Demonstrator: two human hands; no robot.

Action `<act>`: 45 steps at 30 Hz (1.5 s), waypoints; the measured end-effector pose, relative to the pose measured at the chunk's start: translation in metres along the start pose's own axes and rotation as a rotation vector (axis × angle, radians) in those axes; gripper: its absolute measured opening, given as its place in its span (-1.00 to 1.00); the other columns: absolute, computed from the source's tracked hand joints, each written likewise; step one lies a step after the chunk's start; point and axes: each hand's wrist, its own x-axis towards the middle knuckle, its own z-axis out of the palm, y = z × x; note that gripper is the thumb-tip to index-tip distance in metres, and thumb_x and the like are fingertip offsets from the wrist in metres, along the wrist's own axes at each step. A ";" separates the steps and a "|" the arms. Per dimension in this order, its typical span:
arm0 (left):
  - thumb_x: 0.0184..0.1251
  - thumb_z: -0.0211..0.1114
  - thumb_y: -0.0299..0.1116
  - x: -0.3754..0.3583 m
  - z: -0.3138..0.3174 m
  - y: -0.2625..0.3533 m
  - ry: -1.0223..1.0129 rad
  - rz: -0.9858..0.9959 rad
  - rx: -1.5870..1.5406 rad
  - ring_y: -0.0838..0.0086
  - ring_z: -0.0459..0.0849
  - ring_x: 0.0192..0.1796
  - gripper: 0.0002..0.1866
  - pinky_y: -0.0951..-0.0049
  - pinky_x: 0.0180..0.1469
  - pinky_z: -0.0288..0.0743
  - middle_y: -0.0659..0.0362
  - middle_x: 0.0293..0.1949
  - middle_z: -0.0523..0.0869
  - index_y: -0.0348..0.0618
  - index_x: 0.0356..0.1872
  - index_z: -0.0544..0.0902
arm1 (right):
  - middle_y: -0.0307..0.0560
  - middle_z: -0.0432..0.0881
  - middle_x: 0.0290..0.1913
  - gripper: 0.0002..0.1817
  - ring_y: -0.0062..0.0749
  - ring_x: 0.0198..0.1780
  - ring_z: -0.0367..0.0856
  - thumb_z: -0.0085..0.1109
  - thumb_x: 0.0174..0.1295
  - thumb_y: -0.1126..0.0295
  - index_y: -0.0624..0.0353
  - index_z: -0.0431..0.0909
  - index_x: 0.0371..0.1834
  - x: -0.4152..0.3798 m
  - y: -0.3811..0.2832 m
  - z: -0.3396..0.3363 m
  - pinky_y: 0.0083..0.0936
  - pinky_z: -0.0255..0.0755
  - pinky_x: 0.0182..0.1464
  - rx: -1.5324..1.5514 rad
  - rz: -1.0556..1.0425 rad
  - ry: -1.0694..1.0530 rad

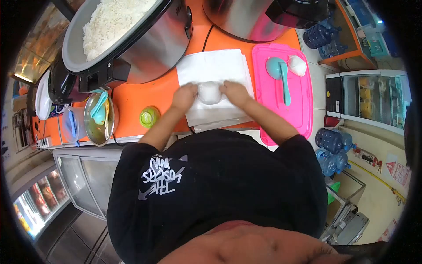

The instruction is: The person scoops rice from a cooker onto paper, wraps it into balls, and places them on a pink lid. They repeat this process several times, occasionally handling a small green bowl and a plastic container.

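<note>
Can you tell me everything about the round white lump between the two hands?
The round white lump looks smooth and a bit dome-like, with no handle or markings showing. It sits on white paper sheets, between the left hand and the right hand, with fingers right at its sides. Blur hides their exact grip, and I can't tell its material.

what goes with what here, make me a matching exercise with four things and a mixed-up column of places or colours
Things
1. rice
2. paper sheets
3. flat lid or tray
4. small round container

Places or colours
A. pink
B. under the white bundle between the left hand and right hand
C. green
D. in the open cooker

Pairs: 1-D, 2-B, 3-A, 4-C
</note>
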 end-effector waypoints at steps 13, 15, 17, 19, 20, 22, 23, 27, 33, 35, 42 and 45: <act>-0.12 0.30 -0.44 0.018 0.001 0.003 0.212 0.305 0.097 0.14 0.52 -0.18 -0.70 0.25 -0.21 0.42 0.07 -0.25 0.56 -0.08 -0.26 0.52 | 0.29 0.44 -0.09 -0.44 0.02 -0.08 0.45 0.15 0.07 0.18 0.46 0.35 -0.02 -0.005 -0.090 -0.017 -0.22 0.30 0.03 0.194 0.721 -0.124; -0.17 0.30 -0.50 0.026 0.004 0.004 -0.076 0.419 -0.435 0.25 0.54 -0.26 -0.75 0.30 -0.26 0.39 0.10 -0.38 0.54 -0.10 -0.40 0.45 | 0.23 0.45 -0.07 -0.39 -0.02 -0.05 0.45 0.15 0.07 0.11 0.44 0.32 0.02 -0.016 -0.080 -0.004 -0.23 0.30 0.05 0.793 0.765 -0.035; -0.18 0.33 -0.54 0.005 -0.027 0.025 -0.250 0.148 -0.886 0.35 0.54 -0.28 -0.70 0.40 -0.35 0.40 0.16 -0.44 0.49 -0.12 -0.48 0.35 | -0.01 0.46 -0.03 -0.23 -0.17 0.03 0.42 0.09 0.05 -0.16 0.23 0.25 0.15 -0.021 -0.074 -0.020 -0.16 0.24 0.10 1.796 0.731 -0.085; -0.18 0.36 -0.53 -0.012 -0.047 0.052 -0.391 -0.014 -1.136 0.35 0.54 -0.26 -0.68 0.44 -0.36 0.42 0.16 -0.37 0.48 -0.13 -0.50 0.32 | 0.01 0.42 0.03 -0.26 -0.16 0.07 0.39 -0.03 0.11 -0.18 0.20 0.22 0.18 -0.028 -0.077 -0.027 -0.16 0.24 0.12 2.370 0.535 -0.121; -0.14 0.35 -0.51 -0.015 -0.053 0.073 -0.162 0.052 -1.189 0.31 0.53 -0.20 -0.70 0.47 -0.35 0.44 0.12 -0.24 0.47 -0.15 -0.46 0.35 | 0.02 0.39 0.09 -0.28 -0.15 0.12 0.36 -0.15 0.17 -0.19 0.17 0.20 0.21 -0.036 -0.077 -0.029 -0.16 0.24 0.14 2.904 0.241 -0.171; -0.10 0.35 -0.49 -0.012 -0.053 0.099 0.025 0.187 -1.247 0.27 0.53 -0.14 -0.73 0.50 -0.33 0.47 0.08 -0.11 0.46 -0.16 -0.42 0.39 | -0.02 0.42 0.07 -0.27 -0.08 0.10 0.38 -0.14 0.06 -0.33 -0.13 0.26 0.20 -0.044 -0.079 -0.036 0.05 0.09 0.18 2.668 0.630 0.026; -0.06 0.33 -0.48 -0.008 -0.054 0.101 0.134 0.248 -0.900 0.23 0.50 -0.07 -0.74 0.46 -0.25 0.47 0.04 0.00 0.39 -0.16 -0.35 0.43 | 0.00 0.42 0.07 -0.24 -0.03 0.11 0.37 -0.14 0.04 -0.35 -0.08 0.26 0.20 -0.044 -0.079 -0.044 0.04 0.08 0.20 2.616 0.691 0.129; 0.03 0.26 -0.44 -0.014 -0.061 0.113 0.224 0.370 -0.425 0.20 0.42 0.06 -0.67 0.34 -0.02 0.39 -0.02 0.11 0.38 -0.13 -0.11 0.48 | 0.05 0.44 0.05 -0.22 -0.02 0.12 0.39 -0.02 0.05 -0.25 0.12 0.25 0.18 -0.071 -0.022 -0.083 -0.01 0.20 0.17 2.275 0.479 0.334; 0.10 0.21 -0.41 -0.050 -0.048 0.084 0.005 -0.061 -0.747 0.29 0.44 0.02 -0.69 0.33 0.07 0.28 0.08 -0.02 0.50 -0.12 -0.08 0.47 | 0.08 0.52 -0.07 -0.28 -0.18 -0.12 0.56 0.27 -0.06 -0.02 0.31 0.34 0.05 -0.112 0.122 -0.179 -0.22 0.43 -0.05 0.451 1.284 0.743; 0.10 0.20 -0.41 -0.061 -0.045 0.078 0.001 -0.118 -0.759 0.30 0.44 0.01 -0.69 0.33 0.07 0.29 0.10 -0.01 0.49 -0.11 -0.08 0.47 | 0.08 0.53 -0.08 -0.26 -0.14 -0.13 0.56 0.30 -0.11 -0.05 0.31 0.37 0.02 -0.139 0.207 -0.131 -0.21 0.43 -0.07 0.347 1.230 0.693; 0.13 0.16 -0.44 -0.079 -0.078 0.058 0.400 -0.041 -0.484 0.23 0.39 0.11 -0.70 0.24 0.12 0.23 0.05 0.02 0.47 -0.18 -0.08 0.46 | 0.20 0.45 -0.04 -0.34 0.03 -0.05 0.46 0.24 -0.08 0.08 0.17 0.33 0.10 -0.075 0.091 -0.159 -0.16 0.32 0.00 -0.200 1.084 0.447; 0.12 0.16 -0.45 -0.081 -0.131 0.046 0.994 -0.030 -0.088 0.15 0.33 0.16 -0.65 0.21 0.19 0.14 -0.08 0.07 0.39 -0.28 -0.03 0.40 | 0.23 0.44 -0.03 -0.45 0.05 -0.03 0.43 0.05 0.01 0.36 0.16 0.29 0.16 -0.079 0.112 -0.090 -0.12 0.28 0.02 -0.236 0.787 0.438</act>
